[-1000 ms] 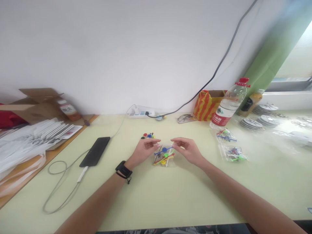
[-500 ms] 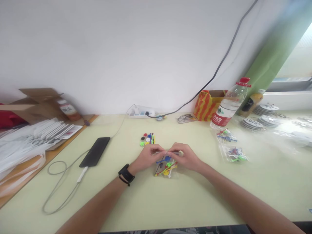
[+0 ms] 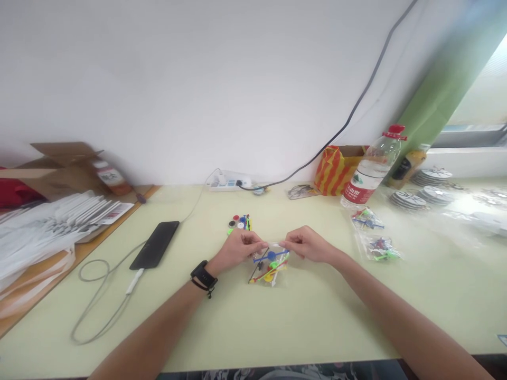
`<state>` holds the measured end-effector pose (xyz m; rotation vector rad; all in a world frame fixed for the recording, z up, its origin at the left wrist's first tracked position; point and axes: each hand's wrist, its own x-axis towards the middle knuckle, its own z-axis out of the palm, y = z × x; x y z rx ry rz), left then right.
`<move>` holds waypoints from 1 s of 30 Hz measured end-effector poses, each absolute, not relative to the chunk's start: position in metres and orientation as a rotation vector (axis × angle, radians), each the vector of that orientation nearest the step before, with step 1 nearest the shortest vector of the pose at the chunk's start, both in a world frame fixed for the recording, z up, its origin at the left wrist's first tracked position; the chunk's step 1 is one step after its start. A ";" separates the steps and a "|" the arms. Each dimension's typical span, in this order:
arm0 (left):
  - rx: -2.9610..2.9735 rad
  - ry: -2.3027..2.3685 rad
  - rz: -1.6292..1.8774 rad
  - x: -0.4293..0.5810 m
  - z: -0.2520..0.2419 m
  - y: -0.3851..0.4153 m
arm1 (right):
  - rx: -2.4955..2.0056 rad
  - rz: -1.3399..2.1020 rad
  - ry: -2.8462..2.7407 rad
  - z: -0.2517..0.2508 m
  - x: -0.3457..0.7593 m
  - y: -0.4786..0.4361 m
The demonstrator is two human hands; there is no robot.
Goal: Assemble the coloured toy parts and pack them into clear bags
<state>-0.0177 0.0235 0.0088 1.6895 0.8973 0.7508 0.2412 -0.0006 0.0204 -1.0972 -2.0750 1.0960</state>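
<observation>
- Head view: left hand (image 3: 240, 247) and right hand (image 3: 309, 244) pinched the clear bag (image 3: 270, 268) along its top edge, mid-tabletop (image 3: 222, 322)!
- Light, limp, probably slippery; those upper corners seemed the best hold.

Likely a small workshop: a pale green table (image 3: 317, 327) against a white wall (image 3: 198, 79), a power strip (image 3: 228, 185) at its back edge, a see-through bag of coloured plastic parts (image 3: 271, 268) mid-table, similar bags (image 3: 382, 248) to the right, stacked discs (image 3: 409, 200) toward the far right corner, a cardboard box (image 3: 65, 179) beyond the left edge.
</observation>
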 end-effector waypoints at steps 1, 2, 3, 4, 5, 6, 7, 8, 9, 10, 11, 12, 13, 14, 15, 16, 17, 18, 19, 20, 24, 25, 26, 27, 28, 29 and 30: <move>1.672 0.893 0.747 -0.018 0.009 0.024 | -1.097 1.084 -2.084 0.021 0.242 0.000; 1.660 0.888 0.742 -0.018 0.010 0.025 | -1.089 1.065 -2.099 0.021 0.243 0.001; 1.653 0.882 0.737 -0.018 0.011 0.025 | -1.077 1.045 -2.116 0.020 0.244 0.002; 1.649 0.877 0.734 -0.018 0.012 0.024 | -1.066 1.024 -2.127 0.019 0.244 0.002; 1.648 0.873 0.734 -0.018 0.013 0.024 | -1.054 1.007 -2.130 0.018 0.243 0.003; 1.651 0.870 0.739 -0.018 0.013 0.023 | -1.042 0.994 -2.117 0.016 0.242 0.003; 1.658 0.868 0.748 -0.018 0.013 0.023 | -1.029 0.984 -2.089 0.015 0.240 0.004; 1.666 0.866 0.760 -0.017 0.012 0.022 | -1.014 0.969 -2.050 0.013 0.238 0.004; 1.674 0.865 0.771 -0.017 0.011 0.022 | -0.997 0.955 -2.013 0.010 0.236 0.003; 1.679 0.865 0.779 -0.017 0.010 0.022 | -0.982 0.947 -1.986 0.009 0.234 0.003; 1.681 0.865 0.782 -0.017 0.009 0.022 | -0.970 0.952 -1.972 0.007 0.232 0.003; 1.679 0.868 0.782 -0.016 0.007 0.022 | -0.965 0.968 -1.969 0.006 0.230 0.002; 1.674 0.877 0.782 -0.016 0.006 0.023 | -0.963 0.993 -1.978 0.005 0.229 0.002; 1.668 0.892 0.781 -0.016 0.006 0.023 | -0.963 1.020 -1.991 0.005 0.229 0.002; 1.662 0.910 0.781 -0.016 0.005 0.023 | -0.966 1.044 -2.002 0.006 0.229 0.002; 1.656 0.929 0.781 -0.017 0.005 0.024 | -0.971 1.062 -2.009 0.007 0.231 0.002; 1.652 0.943 0.778 -0.016 0.005 0.024 | -0.978 1.078 -2.015 0.008 0.233 0.002; 1.651 0.949 0.773 -0.016 0.005 0.024 | -0.988 1.092 -2.015 0.010 0.235 0.003; 1.656 0.944 0.767 -0.016 0.005 0.024 | -1.004 1.104 -2.008 0.012 0.238 0.004; 1.667 0.933 0.763 -0.015 0.005 0.023 | -1.024 1.112 -1.995 0.013 0.240 0.005; 1.737 0.928 0.765 -0.013 0.001 0.020 | -1.076 1.158 -1.936 0.017 0.249 0.009; 1.754 0.943 0.763 -0.013 -0.001 0.020 | -1.067 1.191 -1.942 0.018 0.251 0.010; 1.767 0.961 0.762 -0.013 -0.002 0.021 | -1.054 1.231 -1.955 0.019 0.254 0.011; 1.778 0.979 0.766 -0.014 -0.003 0.022 | -1.043 1.270 -1.972 0.020 0.257 0.012; 1.783 0.996 0.779 -0.016 -0.003 0.023 | -1.041 1.294 -1.988 0.021 0.262 0.014; 1.784 1.014 0.803 -0.017 -0.003 0.025 | -1.054 1.298 -2.001 0.022 0.267 0.016; 1.782 1.036 0.842 -0.020 -0.002 0.027 | -1.087 1.271 -2.004 0.022 0.274 0.019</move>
